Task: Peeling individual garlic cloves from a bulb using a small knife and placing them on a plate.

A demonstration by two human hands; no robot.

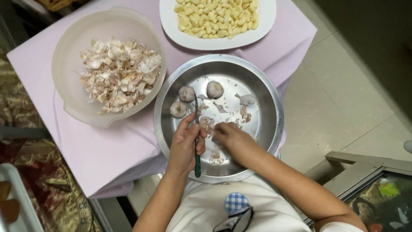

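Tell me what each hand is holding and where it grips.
The left hand grips a green-handled knife at mid-handle. The right hand pinches a small garlic piece; its exact grip is unclear.

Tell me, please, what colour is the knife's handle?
Dark green, in the head view: the knife handle under the left hand.

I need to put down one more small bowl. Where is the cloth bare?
Bare pink cloth lies below the translucent plastic bowl of skins, left of the round steel basin. Between those and the white plate of peeled cloves it is crowded.
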